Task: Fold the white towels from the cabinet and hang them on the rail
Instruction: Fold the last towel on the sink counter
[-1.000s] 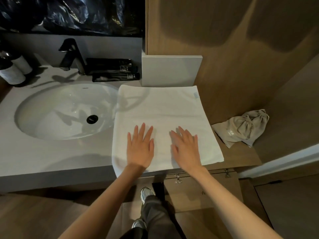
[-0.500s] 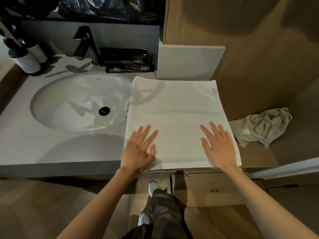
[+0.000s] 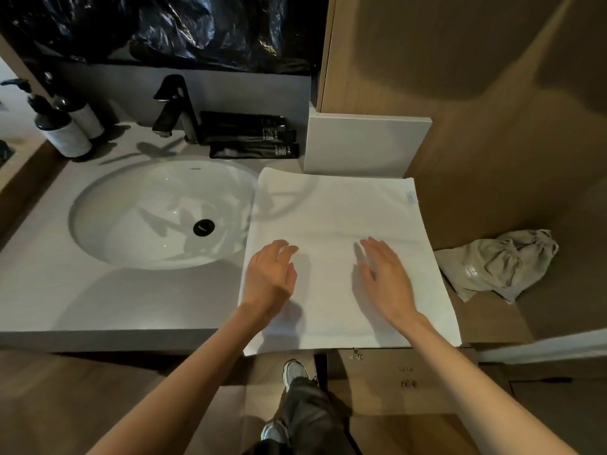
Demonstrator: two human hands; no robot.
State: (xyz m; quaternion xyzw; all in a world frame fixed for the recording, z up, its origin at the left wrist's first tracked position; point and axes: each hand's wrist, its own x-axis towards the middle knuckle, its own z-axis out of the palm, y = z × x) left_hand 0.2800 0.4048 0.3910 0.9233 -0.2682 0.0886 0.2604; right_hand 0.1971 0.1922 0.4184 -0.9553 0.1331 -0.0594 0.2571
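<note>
A white towel lies folded into a flat square on the counter, to the right of the sink, its near edge hanging slightly over the counter's front. My left hand hovers over the towel's near left part with fingers loosely bent, holding nothing. Over the near right part, my right hand is tilted on its edge with straight fingers. Both cast shadows on the cloth. No rail is in view.
A round white sink with a black faucet fills the grey counter on the left. Black tubes and two pump bottles stand behind it. A beige drawstring bag lies right of the towel on a wooden ledge. A wooden wall rises behind.
Both hands have lifted off the towel and come closer together; half a second ago they lay flat, spread toward its near corners. The towel has not moved.
</note>
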